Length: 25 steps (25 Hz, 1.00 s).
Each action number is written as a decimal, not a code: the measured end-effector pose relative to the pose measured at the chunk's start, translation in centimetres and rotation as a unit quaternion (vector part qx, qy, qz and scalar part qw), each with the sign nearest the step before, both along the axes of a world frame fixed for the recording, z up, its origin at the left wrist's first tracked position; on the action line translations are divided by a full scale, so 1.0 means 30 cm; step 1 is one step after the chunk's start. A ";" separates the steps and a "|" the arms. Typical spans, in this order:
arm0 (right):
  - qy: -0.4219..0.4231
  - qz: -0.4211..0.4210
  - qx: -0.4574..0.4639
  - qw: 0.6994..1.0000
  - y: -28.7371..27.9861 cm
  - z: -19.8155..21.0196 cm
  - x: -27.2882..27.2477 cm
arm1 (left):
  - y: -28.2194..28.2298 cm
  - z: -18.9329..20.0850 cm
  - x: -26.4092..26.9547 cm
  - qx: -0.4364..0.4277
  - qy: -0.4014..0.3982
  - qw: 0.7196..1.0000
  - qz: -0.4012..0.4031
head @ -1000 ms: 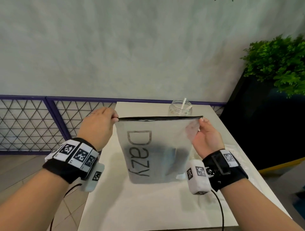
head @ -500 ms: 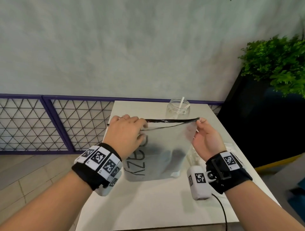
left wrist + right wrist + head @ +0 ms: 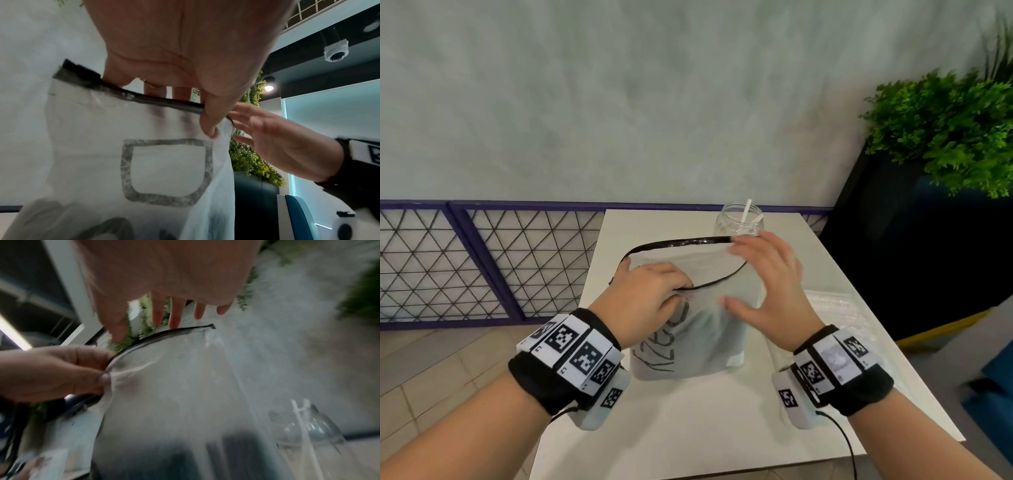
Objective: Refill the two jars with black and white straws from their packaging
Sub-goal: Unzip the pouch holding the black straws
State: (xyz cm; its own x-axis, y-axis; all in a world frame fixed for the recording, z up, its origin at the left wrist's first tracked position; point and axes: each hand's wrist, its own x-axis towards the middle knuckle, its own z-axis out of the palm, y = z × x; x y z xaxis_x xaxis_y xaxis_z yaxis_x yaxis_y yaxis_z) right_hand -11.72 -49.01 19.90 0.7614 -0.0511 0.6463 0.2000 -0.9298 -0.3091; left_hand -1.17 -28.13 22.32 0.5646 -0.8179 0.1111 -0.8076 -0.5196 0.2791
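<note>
A frosted zip bag (image 3: 722, 346) with a black rim and grey lettering stands upright on the white table (image 3: 688, 428). Its mouth gapes open. Dark shapes (image 3: 226, 456) show through its lower part. My left hand (image 3: 678, 289) pinches the near rim between thumb (image 3: 209, 123) and fingers. My right hand (image 3: 763, 274) hovers at the bag's right side with fingers spread, holding nothing. Behind the bag stands a clear glass jar (image 3: 739, 222) with one white straw (image 3: 747, 210) leaning in it. A second jar is not in view.
A clear plastic packet (image 3: 835, 308) lies on the table to the right of the bag. A dark planter with green foliage (image 3: 945, 130) stands beyond the right edge. A purple mesh railing (image 3: 482, 263) runs along the left, by a grey wall.
My left hand slid right along the rim and pulled the near side toward me, opening the mouth. My right hand let go of the right corner and spread open.
</note>
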 end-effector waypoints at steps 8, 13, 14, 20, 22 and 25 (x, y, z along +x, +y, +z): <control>-0.007 -0.011 -0.209 0.978 -0.058 -0.080 0.067 | 0.034 -0.023 -0.008 0.034 -0.020 0.999 -0.011; -0.005 -0.036 -0.250 0.967 -0.113 -0.117 0.088 | 0.049 -0.025 -0.011 0.024 -0.049 0.998 -0.015; 0.000 -0.035 -0.235 0.971 -0.113 -0.125 0.092 | 0.049 -0.026 -0.015 0.013 -0.040 0.999 -0.002; 0.031 0.009 -0.038 0.999 -0.109 -0.146 0.099 | 0.036 -0.041 -0.002 0.075 -0.067 0.993 0.057; 0.039 -0.007 0.047 0.998 -0.099 -0.146 0.104 | 0.021 -0.054 -0.021 0.151 -0.093 0.982 0.057; 0.055 -0.008 0.077 0.996 -0.079 -0.155 0.103 | 0.003 -0.096 -0.021 0.135 -0.134 0.979 0.078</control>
State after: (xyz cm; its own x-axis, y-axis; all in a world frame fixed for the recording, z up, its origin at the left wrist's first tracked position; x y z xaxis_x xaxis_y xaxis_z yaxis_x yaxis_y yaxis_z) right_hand -8.62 -51.39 15.24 0.8256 -0.1550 0.5425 0.1430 -0.8726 -0.4669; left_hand -1.80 -28.05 19.42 0.6652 -0.7439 0.0640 -0.7378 -0.6681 -0.0968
